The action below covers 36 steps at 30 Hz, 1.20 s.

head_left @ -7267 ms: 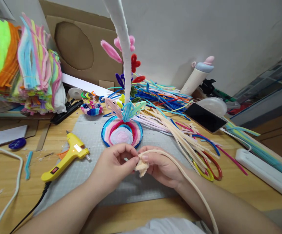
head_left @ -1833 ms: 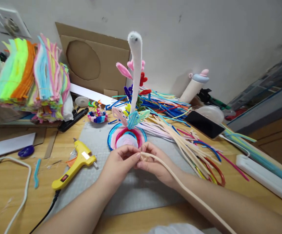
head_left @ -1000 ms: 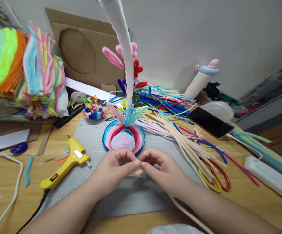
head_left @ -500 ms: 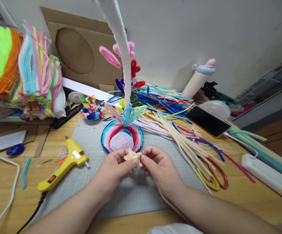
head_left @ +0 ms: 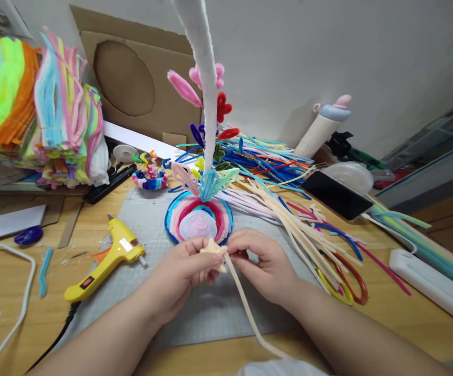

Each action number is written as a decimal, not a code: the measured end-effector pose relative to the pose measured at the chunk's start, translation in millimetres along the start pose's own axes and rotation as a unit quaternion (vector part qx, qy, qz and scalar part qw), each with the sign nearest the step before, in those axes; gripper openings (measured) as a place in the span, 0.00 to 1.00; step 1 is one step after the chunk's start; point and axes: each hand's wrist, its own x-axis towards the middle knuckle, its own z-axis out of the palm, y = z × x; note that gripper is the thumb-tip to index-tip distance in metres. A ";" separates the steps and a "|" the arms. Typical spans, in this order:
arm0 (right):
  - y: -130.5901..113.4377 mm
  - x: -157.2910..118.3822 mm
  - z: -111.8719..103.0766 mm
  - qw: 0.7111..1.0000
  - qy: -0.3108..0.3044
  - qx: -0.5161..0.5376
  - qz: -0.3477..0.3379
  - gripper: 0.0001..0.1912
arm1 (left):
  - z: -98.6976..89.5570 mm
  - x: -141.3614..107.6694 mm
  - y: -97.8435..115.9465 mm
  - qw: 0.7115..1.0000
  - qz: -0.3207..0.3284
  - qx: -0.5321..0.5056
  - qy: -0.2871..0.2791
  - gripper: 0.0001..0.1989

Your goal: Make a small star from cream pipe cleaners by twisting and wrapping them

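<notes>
Between thumb and fingers, my left hand (head_left: pixel 189 263) pinches a small cream piece (head_left: pixel 213 249) of bent pipe cleaner. From its right side a long cream pipe cleaner (head_left: pixel 246 303) hangs down toward the table's near edge. My right hand (head_left: pixel 263 263) is closed at that side, its fingertips by the spot where the strand leaves the piece; they seem to pinch it there. Just beyond both hands lies a round base (head_left: pixel 197 225) of blue, pink and white rings. A white fuzzy stem (head_left: pixel 210 104) with coloured flowers and leaves rises behind it.
A yellow glue gun (head_left: pixel 107 261) lies left on the grey cutting mat (head_left: pixel 203 318). Loose cream pipe cleaners (head_left: pixel 289 224) spread to the right, near a phone (head_left: pixel 336 195) and white power strip (head_left: pixel 433 287). Bundled pipe cleaners (head_left: pixel 60 104) stand back left, beside cardboard (head_left: pixel 124 78).
The long cream strand, earlier running under my right hand, now hangs in front of it, left of the wrist. My right fingers have shifted slightly. The view has moved a little.
</notes>
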 end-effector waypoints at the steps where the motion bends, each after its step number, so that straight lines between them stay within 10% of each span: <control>1: 0.9 1.1 -2.7 0.999 -0.006 -0.030 -0.039 0.07 | 0.1 -0.5 0.7 1.000 -0.012 -0.008 -0.015 0.08; 19: -5.4 3.7 -23.8 0.896 -0.113 -0.361 -0.232 0.09 | 0.4 0.5 -3.1 0.986 -0.037 0.160 0.027 0.10; 36: 4.6 0.9 -16.1 0.967 -0.075 -0.216 -0.112 0.06 | -3.5 2.2 -9.2 0.964 0.066 0.254 0.052 0.09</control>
